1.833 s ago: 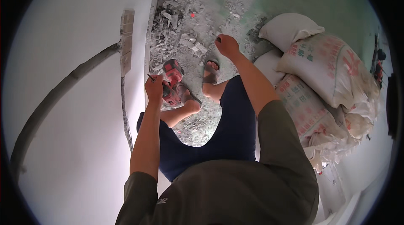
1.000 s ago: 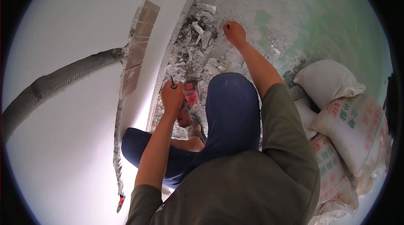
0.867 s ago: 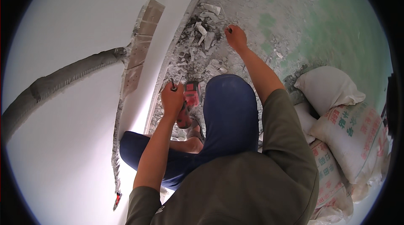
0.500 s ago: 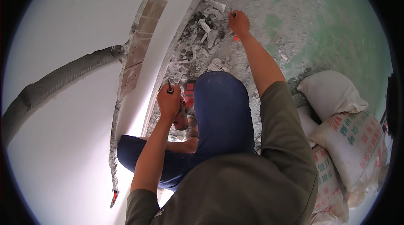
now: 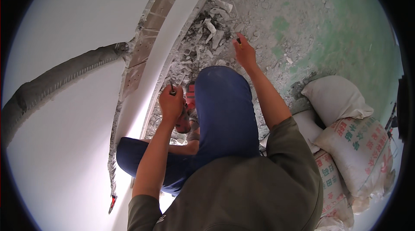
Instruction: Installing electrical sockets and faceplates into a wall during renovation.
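Observation:
My left hand [image 5: 171, 106] is closed round the front of a red cordless drill [image 5: 183, 124], low beside my raised knee. Out of the top of the fist pokes the drill's dark round chuck [image 5: 173, 92], with a thin tip. The drill's red battery [image 5: 190, 94] shows to the right of the fist, partly behind the knee. Farther ahead and to the right, my right hand [image 5: 245, 54] is closed on a small dark rod [image 5: 238, 41] with a yellowish mark. Most of the rod is hidden in the fingers; its exact kind does not show.
Broken plaster rubble [image 5: 212, 28] lies along the foot of the white wall [image 5: 78, 15]. A filled grey channel [image 5: 69, 66] curves across that wall to a strip of bare brick [image 5: 140, 54]. A small red-tipped object [image 5: 113, 204] sits at a groove's lower end. Stuffed sacks [image 5: 352, 144] are piled at right.
My right hand has come back toward me from beside the rubble, with the dark rod in it. My left hand keeps the drill in nearly the same place. The view has shifted slightly.

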The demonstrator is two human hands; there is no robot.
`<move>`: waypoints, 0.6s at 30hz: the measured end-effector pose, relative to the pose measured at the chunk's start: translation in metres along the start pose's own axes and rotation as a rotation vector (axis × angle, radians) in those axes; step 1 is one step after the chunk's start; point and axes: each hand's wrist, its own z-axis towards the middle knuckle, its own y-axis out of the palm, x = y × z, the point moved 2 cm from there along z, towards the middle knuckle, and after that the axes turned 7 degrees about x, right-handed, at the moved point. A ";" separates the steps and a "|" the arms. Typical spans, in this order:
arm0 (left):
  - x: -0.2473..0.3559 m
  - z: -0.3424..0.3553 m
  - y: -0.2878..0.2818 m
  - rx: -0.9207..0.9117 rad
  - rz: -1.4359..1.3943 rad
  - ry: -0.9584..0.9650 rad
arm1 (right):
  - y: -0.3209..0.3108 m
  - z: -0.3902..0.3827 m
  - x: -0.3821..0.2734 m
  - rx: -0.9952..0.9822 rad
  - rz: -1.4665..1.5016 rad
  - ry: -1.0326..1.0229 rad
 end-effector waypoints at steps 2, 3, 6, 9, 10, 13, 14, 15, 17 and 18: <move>0.000 -0.001 -0.001 -0.010 -0.006 -0.011 | -0.008 -0.003 -0.013 0.138 -0.299 -0.164; -0.002 0.000 -0.002 -0.007 -0.005 -0.004 | -0.009 0.001 -0.009 0.140 -0.302 -0.165; -0.002 0.003 -0.002 -0.018 0.000 0.002 | -0.022 0.022 0.000 0.179 -0.339 -0.196; -0.005 0.002 -0.007 -0.012 -0.013 -0.002 | -0.032 0.032 -0.017 -0.026 -0.047 0.004; -0.004 0.002 -0.007 -0.016 -0.038 0.007 | -0.039 0.036 -0.021 -0.020 -0.169 -0.086; -0.003 0.002 -0.004 -0.015 -0.031 -0.002 | -0.047 0.053 -0.007 0.075 -0.319 -0.185; -0.004 0.003 -0.004 -0.015 -0.032 -0.005 | -0.048 0.060 -0.003 0.164 -0.344 -0.194; -0.004 0.003 -0.005 -0.011 -0.026 0.008 | -0.049 0.069 0.000 0.162 -0.346 -0.194; -0.002 0.003 -0.004 -0.010 -0.020 0.019 | -0.051 0.084 0.002 0.166 -0.357 -0.211; -0.001 0.003 -0.004 -0.011 -0.014 0.013 | -0.053 0.091 0.004 0.166 -0.360 -0.210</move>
